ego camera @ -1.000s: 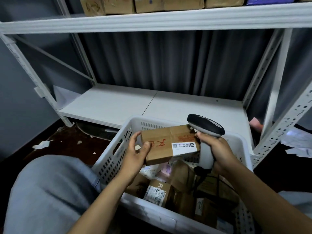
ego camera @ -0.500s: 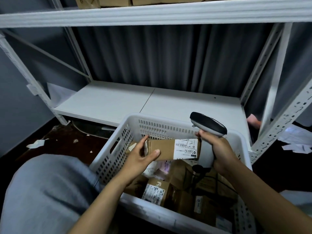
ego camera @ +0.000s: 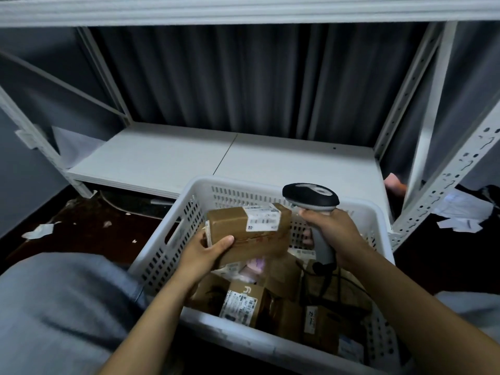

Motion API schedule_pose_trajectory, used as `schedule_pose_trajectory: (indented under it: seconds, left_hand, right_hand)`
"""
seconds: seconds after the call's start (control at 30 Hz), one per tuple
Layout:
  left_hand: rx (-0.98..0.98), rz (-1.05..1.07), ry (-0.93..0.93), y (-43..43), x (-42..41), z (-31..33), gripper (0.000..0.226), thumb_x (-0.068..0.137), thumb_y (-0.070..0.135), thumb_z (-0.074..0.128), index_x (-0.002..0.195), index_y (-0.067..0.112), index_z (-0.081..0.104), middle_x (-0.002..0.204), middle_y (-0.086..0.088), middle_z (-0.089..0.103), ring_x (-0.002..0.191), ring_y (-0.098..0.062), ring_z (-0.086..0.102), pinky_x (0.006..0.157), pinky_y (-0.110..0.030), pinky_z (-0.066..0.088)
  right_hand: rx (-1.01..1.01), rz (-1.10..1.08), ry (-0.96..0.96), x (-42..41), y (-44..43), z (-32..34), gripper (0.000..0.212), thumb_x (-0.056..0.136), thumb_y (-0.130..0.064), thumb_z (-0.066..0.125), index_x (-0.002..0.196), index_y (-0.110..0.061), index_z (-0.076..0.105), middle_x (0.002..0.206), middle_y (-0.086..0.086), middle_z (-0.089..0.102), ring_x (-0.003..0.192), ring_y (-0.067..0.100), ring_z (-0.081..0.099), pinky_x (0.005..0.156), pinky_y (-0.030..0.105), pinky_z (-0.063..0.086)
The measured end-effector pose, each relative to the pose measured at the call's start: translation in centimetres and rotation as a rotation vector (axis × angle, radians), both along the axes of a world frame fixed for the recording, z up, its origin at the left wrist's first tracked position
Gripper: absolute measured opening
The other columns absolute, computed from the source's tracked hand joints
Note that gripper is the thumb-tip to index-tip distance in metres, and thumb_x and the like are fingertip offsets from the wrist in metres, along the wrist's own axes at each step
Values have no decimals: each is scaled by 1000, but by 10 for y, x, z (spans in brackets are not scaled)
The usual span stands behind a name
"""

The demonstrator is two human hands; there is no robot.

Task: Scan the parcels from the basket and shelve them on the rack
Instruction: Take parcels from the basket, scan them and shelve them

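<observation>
Dark pleated curtain hangs behind the white rack, and the white slotted basket stands in front of its low shelf. Brown parcels lie heaped inside the basket. Above them the left hand grips one brown parcel by its near end, thumb on top, white label upward. Just beside it, the right hand is wrapped round the scanner handle, dark head near the label.
</observation>
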State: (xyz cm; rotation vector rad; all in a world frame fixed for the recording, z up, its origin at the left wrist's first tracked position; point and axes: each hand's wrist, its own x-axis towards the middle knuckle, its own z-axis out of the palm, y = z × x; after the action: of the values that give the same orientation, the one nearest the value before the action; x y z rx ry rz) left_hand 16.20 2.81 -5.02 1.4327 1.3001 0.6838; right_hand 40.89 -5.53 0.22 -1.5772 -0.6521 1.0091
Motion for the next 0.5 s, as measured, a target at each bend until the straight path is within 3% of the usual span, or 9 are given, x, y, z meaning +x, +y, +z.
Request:
schedule_pose_trajectory:
  seconds: [0.07, 0.17, 0.27, 0.37, 0.5]
  left_hand:
    - [-40, 88, -50, 3, -1, -3, 22, 77, 35, 77, 94, 31, 64, 94, 4, 70, 86, -16, 69, 75, -34, 59]
    - [-112, 171, -134, 6, -2, -8, 22, 81, 23, 76, 100, 21, 63, 98, -6, 69, 87, -22, 69, 68, -34, 61]
    - [-136, 223, -161, 9, -4, -14, 33, 81, 24, 76, 110, 14, 63, 106, -10, 69, 92, -26, 69, 73, -40, 60]
    - [-144, 260, -220, 9, -4, -14, 18, 85, 16, 72, 101, 19, 65, 102, -10, 70, 92, -27, 68, 71, -38, 61]
    - [-136, 260, -208, 11, -5, -15, 20, 84, 19, 73, 102, 21, 65, 104, -10, 70, 93, -27, 68, 79, -42, 59]
  right_hand:
    - [-50, 59, -48, -2, -2, 3, 13, 87, -15, 69, 87, -3, 66, 66, 15, 63, 55, 24, 59, 52, 31, 52]
    - [-100, 148, -72, -3, -6, 6, 22, 88, -13, 65, 69, -3, 60, 54, 13, 56, 45, 22, 53, 47, 27, 45]
    - [-101, 182, -102, -4, -8, 7, 25, 88, -12, 64, 66, -2, 59, 55, 16, 55, 45, 22, 52, 45, 28, 44]
    - [-89, 194, -135, -2, -10, 10, 26, 88, -11, 64, 65, 1, 59, 54, 18, 54, 44, 23, 51, 46, 29, 44]
    - [-73, 179, -129, 2, -13, 12, 24, 87, -11, 65, 69, 5, 62, 54, 19, 54, 45, 24, 51, 45, 28, 43]
